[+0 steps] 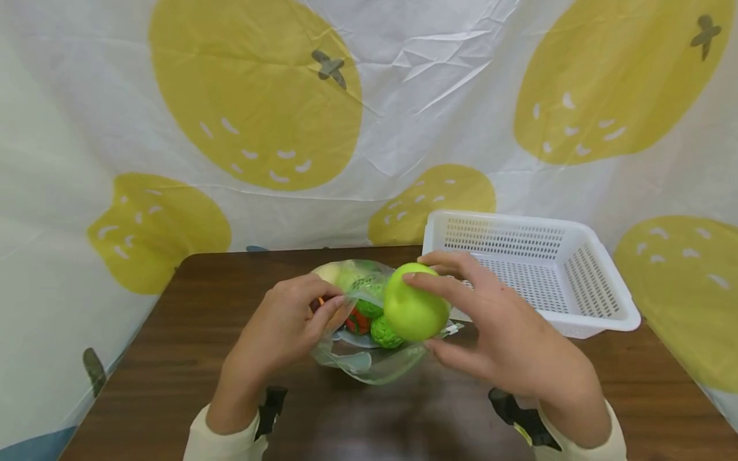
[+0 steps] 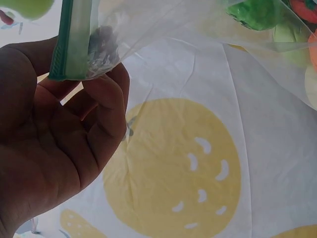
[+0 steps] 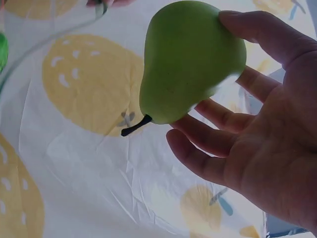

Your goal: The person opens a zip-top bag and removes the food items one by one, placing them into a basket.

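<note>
My right hand point(image 1: 490, 314) grips a green pear point(image 1: 414, 302) between thumb and fingers, just over the right side of a clear zip bag point(image 1: 380, 366). In the right wrist view the pear point(image 3: 190, 59) shows its dark stem pointing down and left. The bag's edge is pinched by my left hand point(image 1: 285, 323); the left wrist view shows the green zip strip point(image 2: 69, 44) between thumb and fingers. Inside the bag lie a bumpy green piece point(image 1: 385, 333), a red piece point(image 1: 357, 322) and other green and pale pieces, partly hidden by the plastic and the left hand.
A white perforated basket point(image 1: 605, 288) stands at the back right of the dark wooden table point(image 1: 190, 358). Behind the table hangs a white cloth point(image 1: 438, 115) printed with yellow fruit. It also lines the left and right sides.
</note>
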The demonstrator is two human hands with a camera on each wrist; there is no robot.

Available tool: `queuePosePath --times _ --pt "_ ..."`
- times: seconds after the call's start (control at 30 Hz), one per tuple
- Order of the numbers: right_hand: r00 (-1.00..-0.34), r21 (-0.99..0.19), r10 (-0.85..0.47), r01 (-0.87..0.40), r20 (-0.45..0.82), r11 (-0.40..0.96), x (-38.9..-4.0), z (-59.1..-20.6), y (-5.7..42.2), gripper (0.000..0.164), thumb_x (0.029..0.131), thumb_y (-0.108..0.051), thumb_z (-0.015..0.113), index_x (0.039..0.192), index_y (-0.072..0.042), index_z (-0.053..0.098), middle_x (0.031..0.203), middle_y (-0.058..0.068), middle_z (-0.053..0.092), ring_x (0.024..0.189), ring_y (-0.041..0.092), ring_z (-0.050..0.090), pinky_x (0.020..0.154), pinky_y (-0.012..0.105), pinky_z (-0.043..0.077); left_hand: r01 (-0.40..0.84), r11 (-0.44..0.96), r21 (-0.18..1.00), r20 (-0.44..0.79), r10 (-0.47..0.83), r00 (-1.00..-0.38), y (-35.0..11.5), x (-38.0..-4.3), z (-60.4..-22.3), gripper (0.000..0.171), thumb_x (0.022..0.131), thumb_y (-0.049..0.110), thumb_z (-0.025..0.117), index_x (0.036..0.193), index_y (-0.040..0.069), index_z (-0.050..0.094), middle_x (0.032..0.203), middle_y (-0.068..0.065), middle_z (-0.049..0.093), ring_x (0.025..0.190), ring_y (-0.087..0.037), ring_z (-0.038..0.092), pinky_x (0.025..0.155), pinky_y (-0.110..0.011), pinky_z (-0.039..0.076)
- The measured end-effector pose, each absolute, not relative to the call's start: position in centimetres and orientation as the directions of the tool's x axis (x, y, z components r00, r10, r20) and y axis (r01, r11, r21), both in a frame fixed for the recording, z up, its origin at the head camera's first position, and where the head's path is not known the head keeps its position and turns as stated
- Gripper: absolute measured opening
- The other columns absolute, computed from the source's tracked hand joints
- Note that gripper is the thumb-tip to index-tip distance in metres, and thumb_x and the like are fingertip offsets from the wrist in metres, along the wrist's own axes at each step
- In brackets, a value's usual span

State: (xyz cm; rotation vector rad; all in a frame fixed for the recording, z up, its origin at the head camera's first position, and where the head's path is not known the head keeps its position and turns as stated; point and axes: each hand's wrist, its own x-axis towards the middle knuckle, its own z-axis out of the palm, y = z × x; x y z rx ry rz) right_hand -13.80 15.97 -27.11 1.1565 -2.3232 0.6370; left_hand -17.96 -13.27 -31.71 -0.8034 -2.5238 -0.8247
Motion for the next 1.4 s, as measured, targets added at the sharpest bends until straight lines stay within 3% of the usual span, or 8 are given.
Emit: queuePosePath --times 0.27,0.53,0.67,0.87,1.17,1.4 --pt "-0.552 -0.124 -0.606 -0.789 0.572 0.602 -16.8 -25.3 17.4 0.072 0.077 -0.020 0.083 0.143 -0.016 0.054 0.137 0.008 0.053 0.114 0.026 0.058 0.093 0.045 0.049 0.614 0.678 0.405 0.504 0.395 -0.768 -13.6 -17.9 -31.5 0.007 0.093 0.017 0.072 0.094 0.012 0.078 0.088 0.004 0.071 0.069 -0.006 0.058 0.064 -0.026 0.050" --pt "-0.703 -0.076 -0.591 -0.666 0.396 0.742 -21.4 -23.8 18.3 0.070 0.079 -0.024 0.082 0.140 -0.008 0.051 0.128 0.011 0.063 0.109 0.026 0.061 0.084 0.052 0.045 0.610 0.683 0.401 0.509 0.387 -0.768 -13.7 -17.8 -31.3 0.009 0.093 0.018 0.072 0.093 0.012 0.078 0.091 0.003 0.072 0.073 -0.009 0.062 0.066 -0.028 0.052" --pt "-0.750 -0.016 -0.586 -0.620 0.308 0.785 -23.8 -23.2 18.3 0.064 0.079 -0.028 0.081 0.133 -0.006 0.055 0.119 0.010 0.066 0.101 0.024 0.060 0.079 0.048 0.045 0.610 0.682 0.403 0.515 0.382 -0.767 -13.8 -17.8 -31.2 0.008 0.093 0.018 0.073 0.093 0.012 0.078 0.091 0.003 0.072 0.072 -0.008 0.061 0.065 -0.028 0.052" --pt "-0.811 0.065 -0.566 -0.563 0.147 0.824 -26.4 -24.5 18.1 0.061 0.080 -0.030 0.079 0.132 -0.005 0.057 0.120 0.013 0.064 0.100 0.028 0.062 0.081 0.053 0.045 0.604 0.687 0.404 0.510 0.379 -0.772 -14.0 -17.8 -31.2 0.008 0.094 0.018 0.072 0.095 0.013 0.078 0.090 0.004 0.071 0.071 -0.007 0.059 0.065 -0.027 0.051" --pt "-0.822 0.114 -0.569 -0.569 -0.034 0.815 -28.9 -27.9 18.3 0.050 0.077 -0.023 0.076 0.121 -0.004 0.063 0.095 0.007 0.062 0.077 0.022 0.055 0.069 0.041 0.047 0.592 0.694 0.411 0.495 0.375 -0.784 -14.1 -17.7 -31.2 0.008 0.094 0.019 0.072 0.095 0.013 0.078 0.089 0.004 0.071 0.072 -0.007 0.059 0.066 -0.027 0.050" --pt "-0.824 0.173 -0.521 -0.559 -0.223 0.811 -30.7 -30.1 18.1 0.044 0.080 -0.031 0.079 0.113 -0.005 0.064 0.087 0.004 0.060 0.077 0.021 0.052 0.071 0.039 0.047 0.599 0.693 0.402 0.497 0.384 -0.778 -14.0 -17.8 -31.1 0.008 0.094 0.019 0.072 0.095 0.013 0.077 0.089 0.004 0.070 0.071 -0.007 0.058 0.066 -0.027 0.050"
